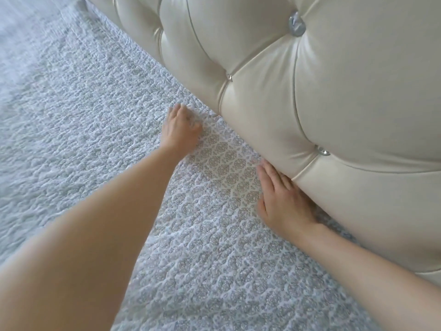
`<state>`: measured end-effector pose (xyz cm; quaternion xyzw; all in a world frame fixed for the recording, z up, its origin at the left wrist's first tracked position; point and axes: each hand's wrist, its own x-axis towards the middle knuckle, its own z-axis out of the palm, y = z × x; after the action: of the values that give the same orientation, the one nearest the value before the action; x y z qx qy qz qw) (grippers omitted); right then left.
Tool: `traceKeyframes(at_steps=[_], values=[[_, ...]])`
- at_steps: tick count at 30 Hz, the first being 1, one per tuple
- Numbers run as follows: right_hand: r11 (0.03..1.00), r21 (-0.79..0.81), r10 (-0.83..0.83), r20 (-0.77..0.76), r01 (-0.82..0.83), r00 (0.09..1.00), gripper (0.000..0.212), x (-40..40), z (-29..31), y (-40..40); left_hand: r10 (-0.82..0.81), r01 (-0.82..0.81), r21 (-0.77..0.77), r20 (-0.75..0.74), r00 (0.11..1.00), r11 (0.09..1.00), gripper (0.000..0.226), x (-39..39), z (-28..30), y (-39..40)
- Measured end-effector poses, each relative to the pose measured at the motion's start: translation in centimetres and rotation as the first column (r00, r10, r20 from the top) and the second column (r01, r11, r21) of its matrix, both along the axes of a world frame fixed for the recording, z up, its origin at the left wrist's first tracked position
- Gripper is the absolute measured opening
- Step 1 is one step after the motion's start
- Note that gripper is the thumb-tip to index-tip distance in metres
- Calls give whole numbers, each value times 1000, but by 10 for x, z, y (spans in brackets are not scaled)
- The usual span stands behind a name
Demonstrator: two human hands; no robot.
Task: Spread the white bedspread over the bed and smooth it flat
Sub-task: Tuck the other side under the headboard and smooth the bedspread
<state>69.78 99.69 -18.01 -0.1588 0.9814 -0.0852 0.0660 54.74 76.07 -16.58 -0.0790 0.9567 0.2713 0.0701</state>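
Observation:
The white quilted bedspread (pixel 95 130) with a grey medallion pattern covers the whole bed surface in the head view, running up to the headboard. My left hand (pixel 180 126) reaches forward with curled fingers bunching a small ridge of the bedspread near the headboard's base. My right hand (pixel 281 201) lies flat with straight fingers, pressing the bedspread's edge down where it meets the headboard. Both forearms stretch in from the bottom of the frame.
A cream tufted headboard (pixel 310 91) with crystal buttons fills the upper right and stands right against the bedspread's edge. The bedspread stretches away to the left and far corner, with light puckered texture all over.

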Motion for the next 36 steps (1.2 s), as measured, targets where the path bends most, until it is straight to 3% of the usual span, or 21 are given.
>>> traceKeyframes(at_steps=[2,5,8,13,19,22,24,29,32,36], values=[[994,-23,103,-77,-105,992,63,-14,5,-18,-26,51,-135,177,984,990,77,-10,-5,-4],[994,-31,101,-142,-107,985,62,-56,2,-38,-108,176,-236,274,956,956,70,-23,-12,13],[997,23,75,-128,-73,989,60,-71,-12,-40,-108,177,-279,246,963,944,73,-27,-22,20],[986,-116,106,-113,-119,988,59,-67,-29,-34,-112,177,-323,208,972,930,74,-23,-27,20],[966,-228,86,-159,-121,983,61,-68,-27,-35,-137,161,-215,126,983,963,69,-18,-20,14],[968,-216,95,-171,-131,981,62,-68,-28,-34,-182,193,-340,64,981,920,62,43,-29,9],[976,-175,100,-151,-127,983,63,-64,-25,-36,-148,159,-326,61,987,932,62,110,-29,4],[999,-13,53,4,-53,999,64,-55,-12,-48,155,-118,-302,100,983,946,63,271,-30,7],[971,27,233,139,-238,963,63,-31,0,-74,295,-255,-298,99,950,920,63,356,-30,34],[852,33,512,155,-522,845,62,34,-2,-118,410,-371,-303,74,909,878,67,433,-33,77]])
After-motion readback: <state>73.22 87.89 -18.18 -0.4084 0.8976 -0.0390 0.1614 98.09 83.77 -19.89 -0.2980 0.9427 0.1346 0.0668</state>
